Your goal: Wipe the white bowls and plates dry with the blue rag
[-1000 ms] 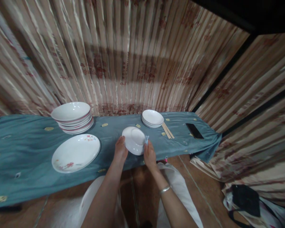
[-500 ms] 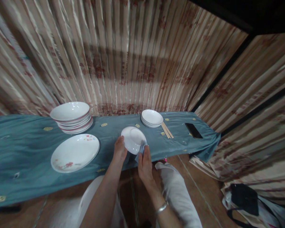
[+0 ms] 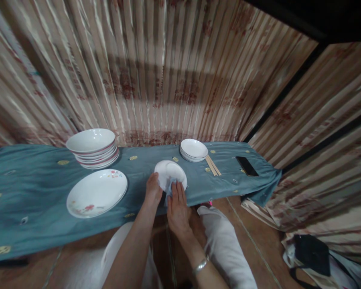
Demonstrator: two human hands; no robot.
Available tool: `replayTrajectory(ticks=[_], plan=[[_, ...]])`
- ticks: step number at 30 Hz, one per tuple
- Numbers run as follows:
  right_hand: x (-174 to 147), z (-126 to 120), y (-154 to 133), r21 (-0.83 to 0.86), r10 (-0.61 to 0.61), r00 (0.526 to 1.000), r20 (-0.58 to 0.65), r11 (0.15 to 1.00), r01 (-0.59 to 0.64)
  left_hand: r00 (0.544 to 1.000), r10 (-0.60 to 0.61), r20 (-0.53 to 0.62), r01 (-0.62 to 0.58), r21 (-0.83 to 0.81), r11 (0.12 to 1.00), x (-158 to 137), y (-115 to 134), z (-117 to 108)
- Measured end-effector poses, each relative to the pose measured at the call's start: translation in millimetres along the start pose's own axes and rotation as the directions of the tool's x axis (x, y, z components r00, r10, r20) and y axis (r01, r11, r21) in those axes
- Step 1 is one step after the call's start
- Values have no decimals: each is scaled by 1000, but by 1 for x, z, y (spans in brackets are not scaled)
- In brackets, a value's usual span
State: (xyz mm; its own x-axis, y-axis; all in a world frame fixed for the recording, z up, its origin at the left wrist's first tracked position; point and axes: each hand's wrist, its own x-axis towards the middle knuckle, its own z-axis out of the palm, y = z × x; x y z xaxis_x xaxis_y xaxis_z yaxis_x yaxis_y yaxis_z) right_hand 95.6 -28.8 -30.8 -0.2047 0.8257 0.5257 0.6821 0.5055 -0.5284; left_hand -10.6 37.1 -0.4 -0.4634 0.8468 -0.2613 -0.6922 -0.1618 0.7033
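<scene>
Red-rimmed dishes [image 3: 92,145] are stacked behind a floral plate [image 3: 98,192]. By the left hand [image 3: 153,189], a white bowl [image 3: 163,170] is gripped above the surface [image 3: 144,168]; a blue cloth [image 3: 169,188] is held against it by the right hand [image 3: 179,208]. Small bowls [image 3: 194,149], chopsticks [image 3: 213,165] and a smartphone [image 3: 247,166] are set farther right.

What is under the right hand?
A blue cloth, partly showing beside the right hand and lying against the white dish. The dish's surface beneath cloth and fingers is covered.

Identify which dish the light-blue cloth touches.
The small dish in the left hand; the right hand presses the cloth there. The floral plate, left stack and right stack rest untouched.
</scene>
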Motion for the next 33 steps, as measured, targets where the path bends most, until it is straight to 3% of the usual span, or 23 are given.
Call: replayTrajectory(ticks=[16, 25, 33], plan=[[55, -1, -7, -12, -163, 980, 111, 986, 165, 999, 50, 5, -50, -18, 999, -5, 0, 3], [114, -11, -6, 20, -279, 923, 266, 959, 284, 996, 21, 83, -17, -50, 999, -11, 5, 9], [158, -6, -4, -49, -268, 900, 344, 952, 303, 992, 20, 126, -18, -11, 1000, -13, 5, 11]])
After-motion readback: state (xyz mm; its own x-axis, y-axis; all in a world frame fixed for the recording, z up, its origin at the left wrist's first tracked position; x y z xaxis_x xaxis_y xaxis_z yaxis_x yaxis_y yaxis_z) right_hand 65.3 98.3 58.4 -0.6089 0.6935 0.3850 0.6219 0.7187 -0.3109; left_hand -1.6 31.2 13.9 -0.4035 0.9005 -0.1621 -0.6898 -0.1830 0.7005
